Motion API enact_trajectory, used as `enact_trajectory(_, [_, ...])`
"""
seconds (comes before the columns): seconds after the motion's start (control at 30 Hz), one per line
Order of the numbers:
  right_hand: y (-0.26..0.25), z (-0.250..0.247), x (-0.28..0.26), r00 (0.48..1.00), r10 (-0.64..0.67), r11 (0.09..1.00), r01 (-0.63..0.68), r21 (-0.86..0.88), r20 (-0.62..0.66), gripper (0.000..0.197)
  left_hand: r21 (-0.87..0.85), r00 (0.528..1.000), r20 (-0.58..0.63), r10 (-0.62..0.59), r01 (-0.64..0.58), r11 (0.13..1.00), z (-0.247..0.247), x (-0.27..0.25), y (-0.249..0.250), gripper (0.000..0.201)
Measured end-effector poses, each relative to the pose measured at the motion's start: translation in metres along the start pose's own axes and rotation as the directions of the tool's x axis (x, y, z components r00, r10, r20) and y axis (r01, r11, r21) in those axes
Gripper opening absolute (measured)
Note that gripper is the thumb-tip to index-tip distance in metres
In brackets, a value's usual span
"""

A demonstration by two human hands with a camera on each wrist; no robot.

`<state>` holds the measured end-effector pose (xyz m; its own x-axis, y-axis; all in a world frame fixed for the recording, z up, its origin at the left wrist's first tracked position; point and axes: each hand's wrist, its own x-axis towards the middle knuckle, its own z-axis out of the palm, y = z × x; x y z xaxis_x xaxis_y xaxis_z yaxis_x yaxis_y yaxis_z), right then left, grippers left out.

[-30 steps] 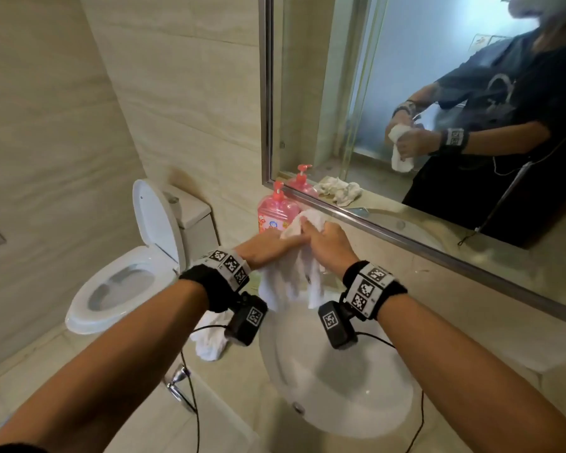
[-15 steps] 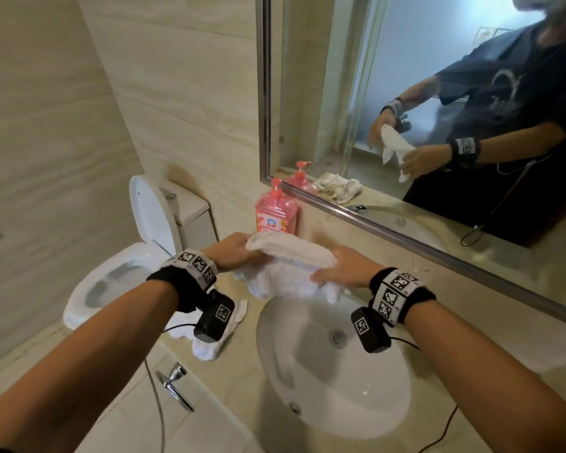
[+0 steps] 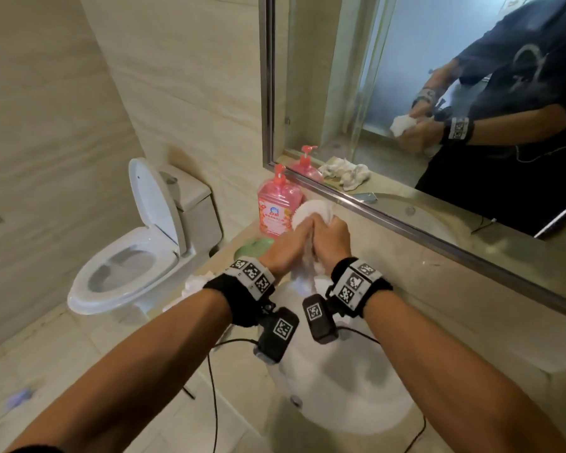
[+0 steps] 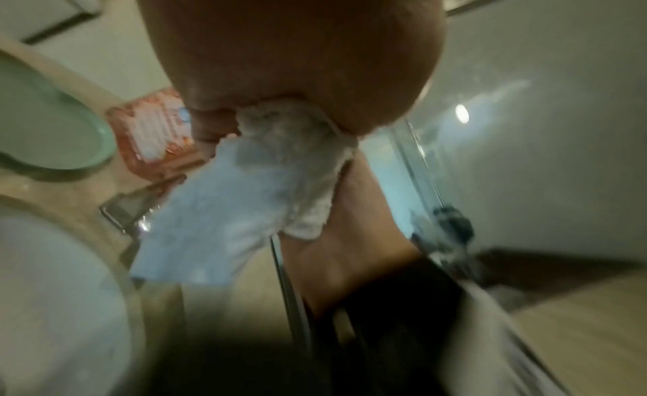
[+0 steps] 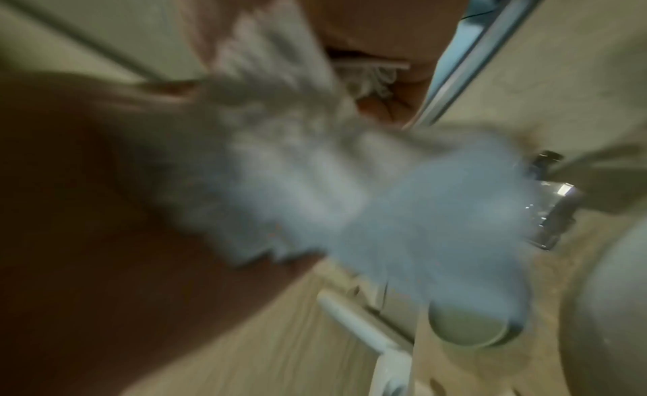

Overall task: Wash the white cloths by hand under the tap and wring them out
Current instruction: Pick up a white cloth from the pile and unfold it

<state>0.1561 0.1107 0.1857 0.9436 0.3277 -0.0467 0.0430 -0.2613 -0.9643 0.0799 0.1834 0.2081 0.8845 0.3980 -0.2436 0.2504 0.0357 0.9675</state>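
Observation:
Both hands meet over the far rim of the white sink (image 3: 347,397) and grip one bunched white cloth (image 3: 307,212) between them. My left hand (image 3: 286,246) holds its left side and my right hand (image 3: 332,240) its right side. One end of the cloth bulges above the knuckles and the other hangs below the wrists. In the left wrist view the cloth (image 4: 259,197) hangs out of the curled left hand (image 4: 297,56). The right wrist view is blurred, with the cloth (image 5: 350,197) filling its middle. A second white cloth (image 3: 195,284) lies on the counter's left edge.
A pink soap bottle (image 3: 276,207) and a green dish (image 3: 254,248) stand on the counter behind my left hand. The chrome tap (image 4: 133,208) sits at the sink's back rim. An open toilet (image 3: 128,266) is on the left, and a mirror (image 3: 406,93) hangs above the counter.
My hands were apart with the cloth stretched between them. They have come together and the cloth is now bunched up between them.

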Motion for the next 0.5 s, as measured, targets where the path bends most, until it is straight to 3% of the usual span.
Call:
enact_trajectory(0.13, [0.022,0.021,-0.009,0.992,-0.068,0.991,0.080,-0.112,0.104,0.029,0.099,0.994,-0.112,-0.002,0.013,0.995,-0.010,0.013,-0.003,0.051])
enact_trajectory(0.27, [0.043,0.005,0.009,0.998,0.047,0.982,-0.040,-0.182,0.038,0.033,0.094,0.999,-0.040,0.000,0.004,0.996,-0.002,0.012,-0.024,0.035])
enact_trajectory(0.33, [0.057,-0.009,0.019,0.988,0.078,0.967,-0.042,-0.251,0.134,0.030,0.222,0.998,0.046,-0.053,0.041,0.974,-0.004,0.017,-0.036,0.039])
enact_trajectory(0.43, [0.087,-0.031,0.022,0.907,0.044,0.925,0.122,-0.361,0.419,0.023,0.602,0.970,0.105,-0.218,0.113,0.790,-0.026,0.027,-0.058,0.056])
enact_trajectory(0.5, [0.105,-0.047,0.025,0.810,0.134,0.895,0.148,-0.420,0.571,0.040,0.738,0.958,0.142,-0.248,0.064,0.671,-0.043,0.029,-0.080,0.050])
